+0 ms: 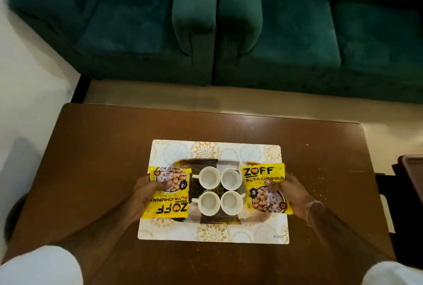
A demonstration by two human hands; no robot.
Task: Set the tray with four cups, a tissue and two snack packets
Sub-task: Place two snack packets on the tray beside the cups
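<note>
White sleeves are cut off at the bottom edge. On the bench (pixel 91 159), the left hand (pixel 146 189) grips one packet (pixel 168 192) (upside down) and the right hand (pixel 290 193) grips another (pixel 264 187), both covering the tray's (pixel 201 162) ends. Four cups (pixel 219 189) cluster between them. Beyond, blurred green sofas (pixel 229 21).

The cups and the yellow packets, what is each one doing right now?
Four cups: upright, empty, grouped on the tray.
Left packet: printed upside down to the camera, held by left hand.
Right packet: print upright, held by right hand.
</note>
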